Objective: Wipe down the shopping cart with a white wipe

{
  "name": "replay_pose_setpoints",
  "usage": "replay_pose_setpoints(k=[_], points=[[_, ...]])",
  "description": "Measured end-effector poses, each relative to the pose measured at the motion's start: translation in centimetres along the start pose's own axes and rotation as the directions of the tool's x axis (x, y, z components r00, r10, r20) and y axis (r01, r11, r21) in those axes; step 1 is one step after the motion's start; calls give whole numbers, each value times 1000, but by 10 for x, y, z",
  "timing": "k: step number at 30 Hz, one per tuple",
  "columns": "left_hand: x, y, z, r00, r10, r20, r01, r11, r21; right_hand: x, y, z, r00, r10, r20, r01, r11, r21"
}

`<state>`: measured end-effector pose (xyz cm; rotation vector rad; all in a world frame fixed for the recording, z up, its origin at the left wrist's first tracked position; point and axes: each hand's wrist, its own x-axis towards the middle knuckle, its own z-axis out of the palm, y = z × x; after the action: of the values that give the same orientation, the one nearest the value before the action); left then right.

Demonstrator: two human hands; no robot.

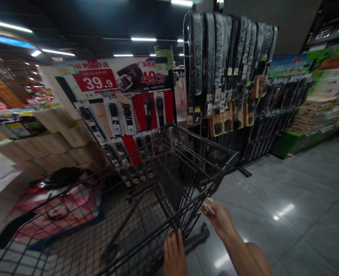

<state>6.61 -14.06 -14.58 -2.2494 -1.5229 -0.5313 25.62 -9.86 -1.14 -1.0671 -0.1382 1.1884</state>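
A dark grey wire shopping cart (169, 191) stands right before me, its basket running to the lower left. My left hand (175, 253) rests against the near side of the basket, fingers stretched out at the wire rail, with nothing seen in it. Further right, my right hand (219, 218) pinches a small crumpled white cloth (209, 207) at the cart's near side, below the handle bar (215, 145). Whether that is cloth or tissue is hard to tell.
Boxed belts hang on a display board (123, 115) behind the cart, beside a rack of plastic-wrapped belts (221, 61). Stacked rolls (51, 134) and a pink package (68, 207) are at left. Grey tiled floor (296, 191) lies at right, with a green-based goods stand (290, 143) beyond.
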Motion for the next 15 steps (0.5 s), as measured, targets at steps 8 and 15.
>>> replay_pose_setpoints(k=[8,15], points=[[1,-3,3,994,24,-107,-24,1000,-3,-17,-31,10,988,-151,-15,149,984,-93],[-2,-1,-2,996,-8,-94,8,1000,-5,-29,-50,21,775,-629,-67,560,731,-389]])
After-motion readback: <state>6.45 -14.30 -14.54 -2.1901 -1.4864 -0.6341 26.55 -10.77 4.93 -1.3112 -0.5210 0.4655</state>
